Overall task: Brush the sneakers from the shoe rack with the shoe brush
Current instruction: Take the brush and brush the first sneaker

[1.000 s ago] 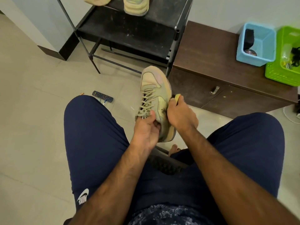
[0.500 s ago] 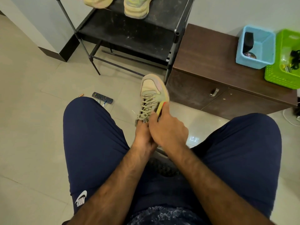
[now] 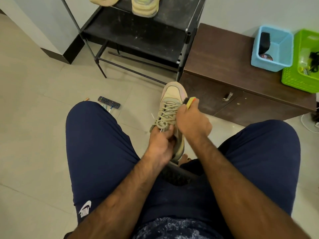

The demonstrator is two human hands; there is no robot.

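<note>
Floor (image 3: 43, 94) lies open left of the sneaker (image 3: 173, 91); cabinet (image 3: 221, 54) and shoe rack (image 3: 138, 37) stand close beyond.

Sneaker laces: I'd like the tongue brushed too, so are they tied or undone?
Tied: the laces cross up the sneaker and end in a bow beside the left hand.

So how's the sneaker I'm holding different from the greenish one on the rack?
The held sneaker is beige-pink, the rack sneaker yellow-green. The held sneaker is lifted in the left hand, brush against it; the rack sneaker rests untouched on the shoe rack. Both have pale soles.
</note>
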